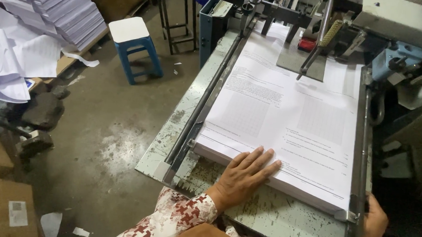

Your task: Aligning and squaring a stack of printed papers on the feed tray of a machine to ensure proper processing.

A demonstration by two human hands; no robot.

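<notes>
**Squaring the stack on the feed table**

Our left hand (240, 178) lies flat, fingers spread, on the printed paper stack's (288, 122) near edge. Right hand (375, 223) grips the feed table's (282, 223) right corner rail. Best we press evenly, keeping sheets flush.

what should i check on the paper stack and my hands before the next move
1. Left hand flat on the paper stack: ok.
2. Stack's left edge along the side rail: ok.
3. Right hand at the table's right edge, by the corner bracket: ok; its fingers are hidden.
4. Both hands away from the machine head: ok.
5. Stack's far edge seated under the head: cannot tell.
</notes>
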